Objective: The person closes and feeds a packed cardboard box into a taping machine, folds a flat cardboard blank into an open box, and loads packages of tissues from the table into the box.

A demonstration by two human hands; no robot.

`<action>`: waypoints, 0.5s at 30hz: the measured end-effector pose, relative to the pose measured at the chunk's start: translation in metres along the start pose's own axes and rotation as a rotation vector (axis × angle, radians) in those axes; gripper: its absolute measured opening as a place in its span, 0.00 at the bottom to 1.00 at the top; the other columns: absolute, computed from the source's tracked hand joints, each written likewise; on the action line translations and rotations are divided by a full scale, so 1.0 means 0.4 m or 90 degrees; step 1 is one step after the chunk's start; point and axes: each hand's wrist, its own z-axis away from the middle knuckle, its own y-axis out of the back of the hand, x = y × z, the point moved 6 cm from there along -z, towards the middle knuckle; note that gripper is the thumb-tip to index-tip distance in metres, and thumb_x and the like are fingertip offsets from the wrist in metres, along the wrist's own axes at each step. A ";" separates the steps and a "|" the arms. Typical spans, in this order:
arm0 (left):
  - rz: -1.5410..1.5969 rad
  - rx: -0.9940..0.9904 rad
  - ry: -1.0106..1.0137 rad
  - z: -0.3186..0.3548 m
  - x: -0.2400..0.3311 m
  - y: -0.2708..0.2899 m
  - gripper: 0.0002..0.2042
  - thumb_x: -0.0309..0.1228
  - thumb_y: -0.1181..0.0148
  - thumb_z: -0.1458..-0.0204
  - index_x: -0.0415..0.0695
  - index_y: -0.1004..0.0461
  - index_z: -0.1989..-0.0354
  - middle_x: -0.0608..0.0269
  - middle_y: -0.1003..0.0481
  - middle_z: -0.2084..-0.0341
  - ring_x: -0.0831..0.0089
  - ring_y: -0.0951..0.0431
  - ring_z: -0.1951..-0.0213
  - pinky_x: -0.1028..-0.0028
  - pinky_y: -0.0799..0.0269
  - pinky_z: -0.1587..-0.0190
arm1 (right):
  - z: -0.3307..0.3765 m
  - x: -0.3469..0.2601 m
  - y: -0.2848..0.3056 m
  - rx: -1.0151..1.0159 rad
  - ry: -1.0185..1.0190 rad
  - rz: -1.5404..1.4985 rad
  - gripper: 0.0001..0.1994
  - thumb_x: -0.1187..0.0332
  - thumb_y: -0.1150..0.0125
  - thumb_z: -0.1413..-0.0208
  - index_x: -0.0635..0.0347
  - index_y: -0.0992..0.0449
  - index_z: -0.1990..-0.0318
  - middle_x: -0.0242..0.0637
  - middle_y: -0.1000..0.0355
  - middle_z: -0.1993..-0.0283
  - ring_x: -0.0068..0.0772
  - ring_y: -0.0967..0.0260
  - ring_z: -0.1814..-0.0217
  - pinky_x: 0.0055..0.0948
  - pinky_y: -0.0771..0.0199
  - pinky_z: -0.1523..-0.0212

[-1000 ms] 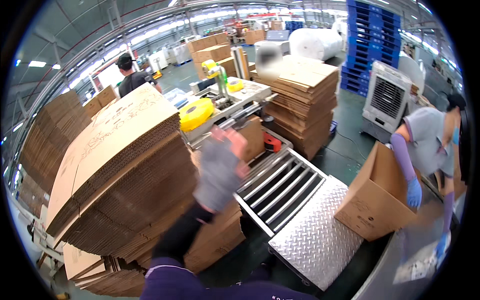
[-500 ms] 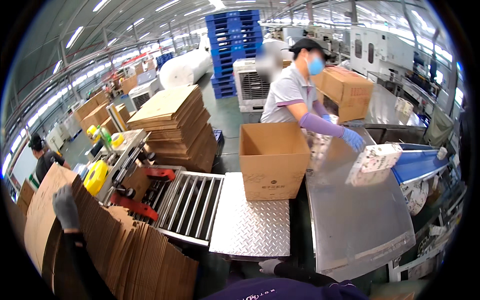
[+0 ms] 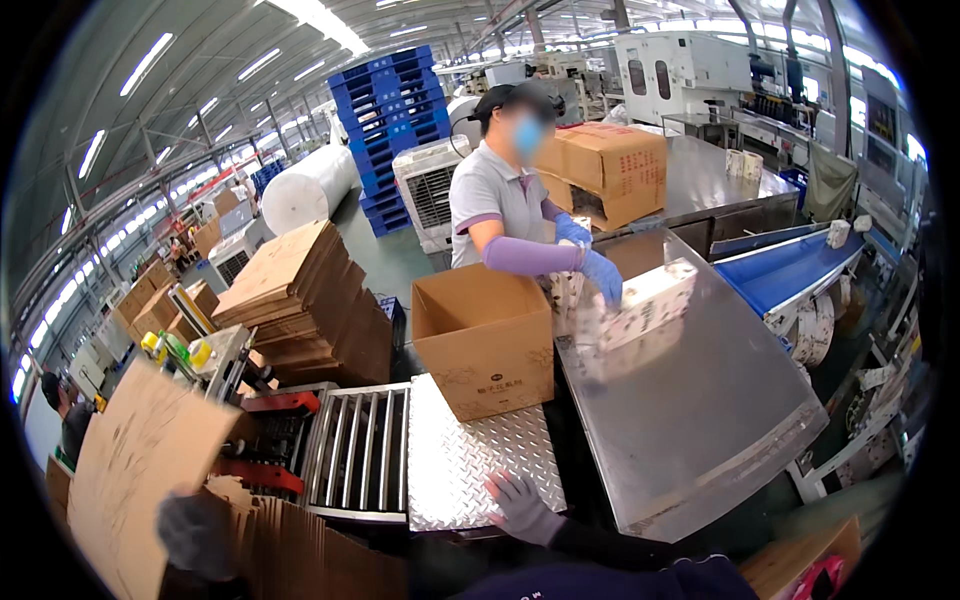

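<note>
In a grey glove, my left hand, blurred by motion, grips the edge of a flattened cardboard carton at the lower left. The carton stands tilted, apart from the row of folded cartons beside it. My right hand, gloved in grey, has its fingers spread over the near edge of a diamond-tread metal plate; it holds nothing. An open, upright carton rests on the plate's far part.
Across the carton, a co-worker in blue gloves handles white patterned packs on a steel table. A roller conveyor adjoins the plate's left side. Stacked flat cardboard stands behind it. A blue belt lies right.
The flattened carton has come away from the row in my left hand and swung right. My right hand has risen over the plate and spread. The co-worker's hand and the pack have moved closer to the carton.
</note>
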 end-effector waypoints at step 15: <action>0.848 -0.066 -0.451 -0.097 0.686 0.160 0.07 0.36 0.42 0.54 0.49 0.32 0.73 0.67 0.29 0.80 0.70 0.26 0.73 0.70 0.35 0.69 | -0.197 0.084 0.373 0.262 0.038 0.213 0.13 0.63 0.31 0.65 0.50 0.29 0.71 0.30 0.37 0.74 0.35 0.38 0.70 0.38 0.41 0.64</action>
